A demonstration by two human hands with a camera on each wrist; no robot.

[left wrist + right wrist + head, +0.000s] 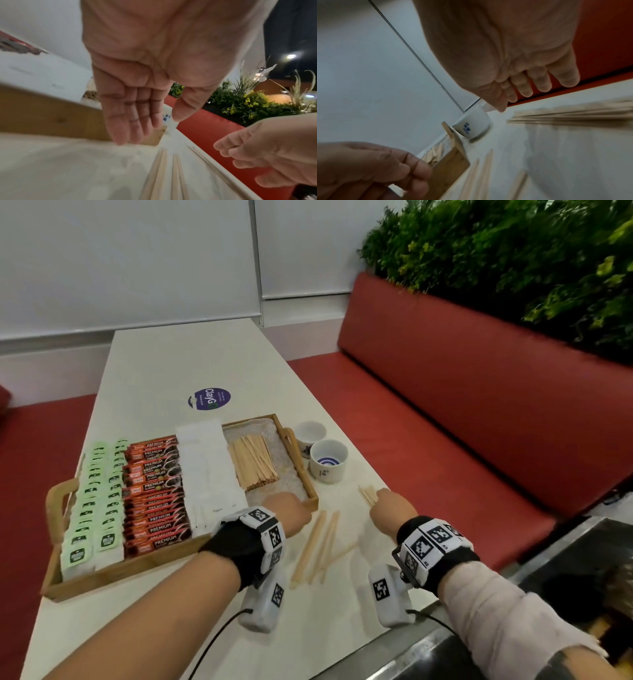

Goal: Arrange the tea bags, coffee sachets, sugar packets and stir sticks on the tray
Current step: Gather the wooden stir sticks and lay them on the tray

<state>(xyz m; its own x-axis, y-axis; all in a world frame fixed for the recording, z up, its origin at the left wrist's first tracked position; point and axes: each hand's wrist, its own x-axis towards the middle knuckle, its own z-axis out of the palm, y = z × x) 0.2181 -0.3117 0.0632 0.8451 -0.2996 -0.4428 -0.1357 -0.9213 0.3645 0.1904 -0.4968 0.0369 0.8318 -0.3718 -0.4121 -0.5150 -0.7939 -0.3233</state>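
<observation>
Wooden stir sticks (367,495) blurred, right hand (394,510) perhaps touching

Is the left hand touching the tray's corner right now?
Cannot tell. In the left wrist view the straight fingers of the left hand overlap the tray corner, but blur hides any contact or gap.

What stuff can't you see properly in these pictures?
- Head view: small print on the white sugar packets is too small to read.
- Head view: the left hand hides its own fingers and the tray corner.
- Right wrist view: stir sticks on the table are blurred.
</observation>
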